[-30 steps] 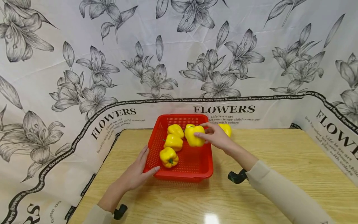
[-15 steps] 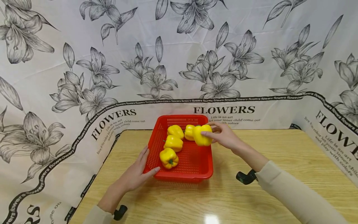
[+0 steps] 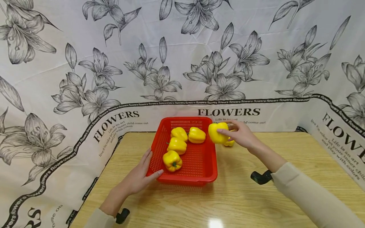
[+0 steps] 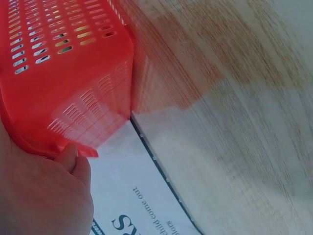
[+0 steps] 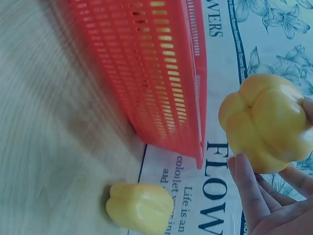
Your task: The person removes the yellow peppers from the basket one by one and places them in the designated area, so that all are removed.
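My right hand (image 3: 240,134) holds a yellow bell pepper (image 3: 218,133) in the air at the right rim of a red plastic basket (image 3: 199,178); the right wrist view shows the pepper (image 5: 266,122) between thumb and fingers. My left hand (image 3: 139,174) grips the basket's near left corner, and in the left wrist view its fingers (image 4: 80,166) curl at the rim. Inside the basket lie several yellow bell peppers (image 3: 172,161). Behind my right hand, another yellow bell pepper (image 5: 140,207) rests on the table, mostly hidden in the head view.
The basket stands on a light wood-grain table (image 3: 265,202). A white cloth with flower drawings (image 3: 182,79) hangs behind and along both sides. A black strap-like mount (image 3: 260,177) sits by the right wrist, another black mount (image 3: 123,216) by the left.
My right hand has carried the bell pepper rightward from above the basket's inside to its right rim. A pepper in the basket's far right part is now uncovered. My left hand stays put.
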`<state>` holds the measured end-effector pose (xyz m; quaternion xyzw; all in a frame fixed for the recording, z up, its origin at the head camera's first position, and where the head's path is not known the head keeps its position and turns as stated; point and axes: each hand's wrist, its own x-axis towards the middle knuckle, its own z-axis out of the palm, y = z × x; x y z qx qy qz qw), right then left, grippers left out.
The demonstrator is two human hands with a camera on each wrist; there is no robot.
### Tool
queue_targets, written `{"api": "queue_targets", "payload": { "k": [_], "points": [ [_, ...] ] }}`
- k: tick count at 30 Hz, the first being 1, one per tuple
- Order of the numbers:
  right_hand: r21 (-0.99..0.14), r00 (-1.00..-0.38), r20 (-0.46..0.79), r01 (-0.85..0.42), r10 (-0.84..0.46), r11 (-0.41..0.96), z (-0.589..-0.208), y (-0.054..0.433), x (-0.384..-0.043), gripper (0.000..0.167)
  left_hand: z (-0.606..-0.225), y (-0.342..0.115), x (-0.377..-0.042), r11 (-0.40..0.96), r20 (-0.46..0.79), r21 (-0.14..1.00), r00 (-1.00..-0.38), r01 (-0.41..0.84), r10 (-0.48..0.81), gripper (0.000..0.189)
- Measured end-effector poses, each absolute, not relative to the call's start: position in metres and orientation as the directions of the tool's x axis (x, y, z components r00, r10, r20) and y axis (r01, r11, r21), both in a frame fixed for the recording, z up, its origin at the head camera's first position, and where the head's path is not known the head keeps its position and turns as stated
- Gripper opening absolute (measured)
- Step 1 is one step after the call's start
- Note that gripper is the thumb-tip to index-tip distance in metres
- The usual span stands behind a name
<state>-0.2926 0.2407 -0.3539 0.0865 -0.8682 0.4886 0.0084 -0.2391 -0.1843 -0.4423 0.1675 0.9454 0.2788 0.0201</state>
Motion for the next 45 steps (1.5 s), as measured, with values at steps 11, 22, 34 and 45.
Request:
{"api": "queue_targets", "payload": {
  "k": [11,22,34,45],
  "points": [
    [-0.840,-0.985,0.132,-0.172,-0.114,0.514,-0.347,0.272,-0.295,0.069,-0.441,-0.184,-0.241,0.782,0.046,0.545,-0.942,0.303,0.333,0.100],
    [-0.812,-0.993,0.097,-0.115,-0.063,0.573,-0.346,0.304,-0.300,0.084,-0.440,-0.186,-0.240,0.791,0.028,0.538,-0.944,0.290,0.327,0.104],
    [-0.821,-0.996,0.082,-0.076,-0.015,0.566,-0.359,0.328,-0.308,0.092,-0.440,-0.187,-0.240,0.794,0.045,0.524,-0.941,0.307,0.335,0.104],
    [-0.833,-0.996,0.086,-0.059,0.024,0.550,-0.376,0.345,-0.318,0.091,-0.440,-0.186,-0.240,0.791,0.033,0.538,-0.945,0.292,0.326,0.104]
  ]
}}
